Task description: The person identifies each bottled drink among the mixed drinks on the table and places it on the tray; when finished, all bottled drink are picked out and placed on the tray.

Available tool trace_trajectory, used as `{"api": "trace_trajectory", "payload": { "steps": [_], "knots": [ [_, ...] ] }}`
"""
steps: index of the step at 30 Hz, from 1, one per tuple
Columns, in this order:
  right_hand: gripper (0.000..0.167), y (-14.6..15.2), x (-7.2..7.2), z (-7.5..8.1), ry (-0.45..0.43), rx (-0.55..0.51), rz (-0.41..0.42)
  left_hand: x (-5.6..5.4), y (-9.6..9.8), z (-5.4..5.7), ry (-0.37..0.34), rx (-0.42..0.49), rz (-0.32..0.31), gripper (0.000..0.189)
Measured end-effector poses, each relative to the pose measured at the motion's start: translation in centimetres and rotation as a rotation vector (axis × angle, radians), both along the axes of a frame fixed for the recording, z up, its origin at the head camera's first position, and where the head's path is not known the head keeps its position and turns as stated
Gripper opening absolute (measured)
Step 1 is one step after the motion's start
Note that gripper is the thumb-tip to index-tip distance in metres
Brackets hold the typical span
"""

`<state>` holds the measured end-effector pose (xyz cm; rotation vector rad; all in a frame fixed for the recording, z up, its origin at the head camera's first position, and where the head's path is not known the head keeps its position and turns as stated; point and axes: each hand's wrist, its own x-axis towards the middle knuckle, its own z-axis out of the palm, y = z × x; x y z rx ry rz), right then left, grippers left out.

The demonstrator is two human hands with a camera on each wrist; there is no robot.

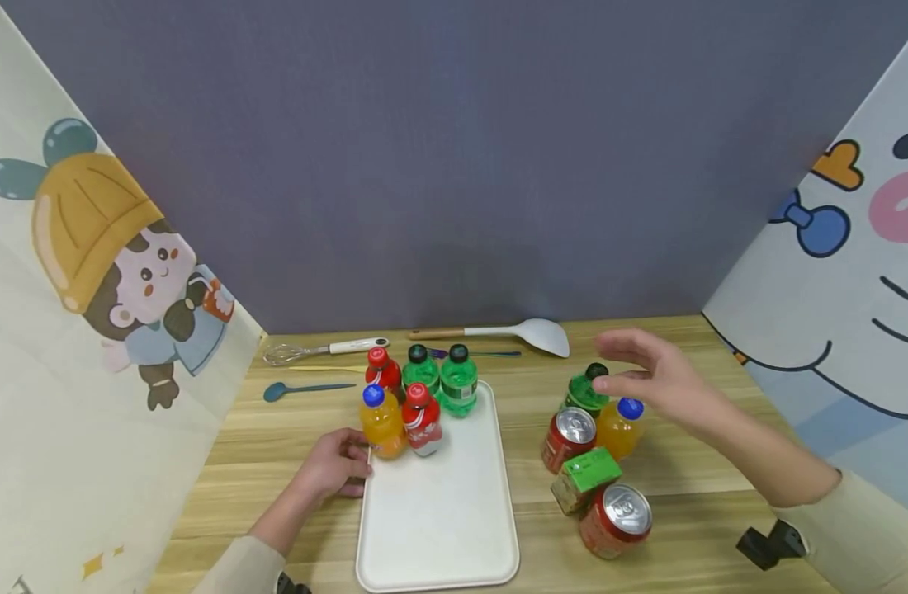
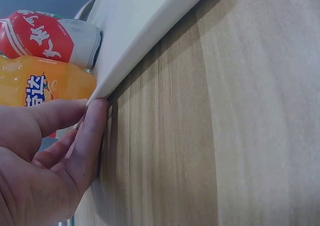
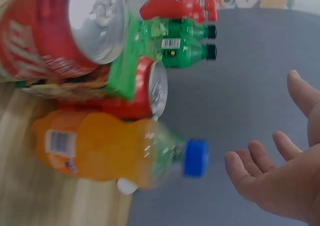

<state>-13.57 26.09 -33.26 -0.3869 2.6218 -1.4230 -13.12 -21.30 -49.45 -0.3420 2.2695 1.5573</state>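
My left hand (image 1: pixel 331 464) pinches the left rim of a white tray (image 1: pixel 439 528), thumb and fingers meeting at its edge in the left wrist view. At the tray's far end stand an orange soda bottle (image 1: pixel 383 431), two red-capped bottles, the nearer cola bottle (image 1: pixel 423 425) beside it, and two green bottles, one green bottle (image 1: pixel 458 386) at the right. Above the right-hand drinks my right hand (image 1: pixel 658 375) hovers with spread fingers, holding nothing. Nearest it are a green bottle (image 1: pixel 584 396) with a black cap and a blue-capped orange bottle (image 1: pixel 617 433).
Two red cola cans, the front can (image 1: pixel 606 528) and the rear can (image 1: pixel 558 445), stand right of the tray with a green-topped carton (image 1: pixel 588 472) between. Along the back wall lie a whisk (image 1: pixel 298 353), a white spatula (image 1: pixel 543 334) and a dark blue spoon (image 1: pixel 276 391).
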Motion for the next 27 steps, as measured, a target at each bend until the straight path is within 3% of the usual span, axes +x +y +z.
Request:
{"api": "trace_trajectory", "payload": {
  "steps": [10,18,27],
  "knots": [
    [0.063,3.2,1.7,-2.9,-0.046,0.041,-0.077,0.0,0.0,0.0,0.014,0.004,0.008,0.053],
    [0.064,3.7,2.8,-5.4,-0.06,0.046,-0.108,0.1,0.0,0.0,0.005,-0.02,0.008,0.052],
    [0.063,3.8,3.2,-7.1,-0.07,0.005,-0.111,0.1,0.1,-0.1,0.001,-0.029,0.001,0.052]
  ]
}}
